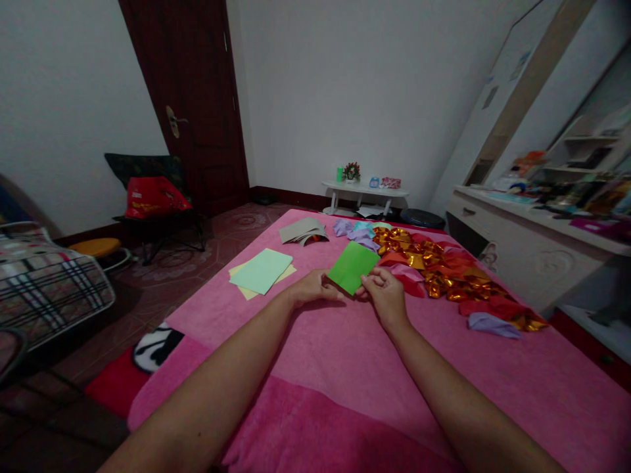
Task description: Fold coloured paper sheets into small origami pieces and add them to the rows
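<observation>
A bright green sheet of paper (353,266) is held tilted above the pink cloth, between both of my hands. My left hand (315,288) grips its lower left corner, thumb along the near edge. On the other side, my right hand (383,289) pinches the lower right edge between thumb and fingers. To the left lies a pale green stack of paper (261,270) over yellow paper (241,291). Greyish sheets (302,230) are fanned out farther back. Folded paper pieces in gold foil (438,286), red and lilac (493,324) are heaped to the right.
The pink cloth (340,355) covers the table. Behind it stands a small white table (365,188) with a potted plant (351,172). A cluttered white dresser (532,230) is at right. At left are a chair with a red bag (155,196) and a yellow stool (96,247).
</observation>
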The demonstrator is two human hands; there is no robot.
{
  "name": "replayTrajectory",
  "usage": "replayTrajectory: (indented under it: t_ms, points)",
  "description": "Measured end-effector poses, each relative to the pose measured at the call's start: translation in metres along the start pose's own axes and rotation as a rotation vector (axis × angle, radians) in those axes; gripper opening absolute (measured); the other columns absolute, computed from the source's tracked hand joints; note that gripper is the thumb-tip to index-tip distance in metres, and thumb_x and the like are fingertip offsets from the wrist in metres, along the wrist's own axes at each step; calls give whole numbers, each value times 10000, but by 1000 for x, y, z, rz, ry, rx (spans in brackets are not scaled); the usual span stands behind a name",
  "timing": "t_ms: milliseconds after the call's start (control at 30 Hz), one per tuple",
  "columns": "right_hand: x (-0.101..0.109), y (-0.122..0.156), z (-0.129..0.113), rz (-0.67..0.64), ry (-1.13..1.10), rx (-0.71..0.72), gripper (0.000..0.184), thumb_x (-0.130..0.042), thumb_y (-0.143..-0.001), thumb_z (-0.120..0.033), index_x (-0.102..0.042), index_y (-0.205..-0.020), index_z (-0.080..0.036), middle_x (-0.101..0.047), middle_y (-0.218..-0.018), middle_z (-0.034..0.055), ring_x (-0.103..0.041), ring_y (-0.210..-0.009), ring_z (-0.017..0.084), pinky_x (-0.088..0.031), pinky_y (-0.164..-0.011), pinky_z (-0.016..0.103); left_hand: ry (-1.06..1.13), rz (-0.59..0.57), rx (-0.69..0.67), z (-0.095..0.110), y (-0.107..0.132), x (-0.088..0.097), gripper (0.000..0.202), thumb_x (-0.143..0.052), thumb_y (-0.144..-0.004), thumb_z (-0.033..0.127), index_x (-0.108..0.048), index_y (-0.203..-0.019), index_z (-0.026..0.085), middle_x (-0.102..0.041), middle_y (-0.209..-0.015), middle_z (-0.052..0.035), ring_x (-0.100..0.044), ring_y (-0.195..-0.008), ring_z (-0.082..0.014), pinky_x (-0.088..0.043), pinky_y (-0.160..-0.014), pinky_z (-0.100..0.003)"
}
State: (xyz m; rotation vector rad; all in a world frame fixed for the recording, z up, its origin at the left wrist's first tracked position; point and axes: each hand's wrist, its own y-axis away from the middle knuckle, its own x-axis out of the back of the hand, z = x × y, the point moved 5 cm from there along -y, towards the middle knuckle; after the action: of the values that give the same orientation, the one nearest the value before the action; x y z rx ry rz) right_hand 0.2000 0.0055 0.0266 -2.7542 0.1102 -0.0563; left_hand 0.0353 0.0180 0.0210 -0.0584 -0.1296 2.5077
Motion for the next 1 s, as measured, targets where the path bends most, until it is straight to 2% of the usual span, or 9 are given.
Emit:
replayTrajectory:
  t_ms: [167,333,467,633,733,833,900,1000]
  points:
    - [-5,1,0,-61,-49,-44,293,-692,-715,-405,-530,-795,-174,-675,-576,13,-658,-519,159,-525,-501,238,12,98,-13,-5,-2,5,504,-689,-694,538,-696,-874,67,-702,-722,-123,-606,-590,-127,-359,-516,-199]
    - [-10,3,0,-117,-96,-82,312,-720,-682,-404,-564,-790,-157,-715,-654,69,-684,-578,185,-551,-545,272,37,155,15,-10,-5,8,567,-619,-716,613,-668,-856,65,-694,-657,-122,-607,-532,-127,-359,-491,-194]
    - [-12,3,2,-137,-134,-95,332,-734,-663,-395,-600,-835,-144,-720,-695,86,-693,-622,207,-572,-614,329,43,139,35,-8,-4,6,561,-603,-732,606,-669,-850,61,-692,-663,-139,-652,-608,-171,-362,-492,-192]
    - [-10,1,4,-111,-140,-65,298,-749,-633,-327,-619,-845,-163,-720,-807,64,-682,-674,203,-566,-645,338,12,144,-9,-4,-2,6,497,-733,-670,469,-669,-992,96,-702,-810,-121,-627,-630,-145,-394,-533,-207]
    - [-10,0,2,-105,-131,-24,287,-756,-621,-277,-635,-856,-165,-713,-853,57,-670,-769,209,-548,-731,342,-9,200,-37,-5,-3,8,485,-770,-632,433,-670,-969,99,-684,-776,-84,-576,-584,-115,-394,-522,-208]
    - [-9,0,-3,-116,-143,17,395,-755,-622,-267,-620,-985,-187,-696,-967,49,-646,-896,222,-522,-818,355,-14,263,-50,-6,-3,11,484,-772,-619,437,-657,-948,101,-653,-707,-38,-509,-512,-83,-373,-485,-201]
    - [-9,0,-6,-127,-151,36,436,-746,-636,-285,-607,-1041,-197,-678,-1032,52,-626,-958,231,-508,-849,362,-15,293,-47,-7,-3,13,460,-768,-612,451,-656,-878,92,-613,-621,-10,-462,-459,-67,-348,-457,-199]
    - [-9,1,-8,-142,-170,43,384,-711,-685,-314,-617,-1041,-203,-671,-1051,55,-615,-981,238,-494,-866,367,-13,325,-31,-9,-3,15,432,-761,-600,475,-639,-741,85,-557,-525,13,-422,-413,-57,-312,-433,-197]
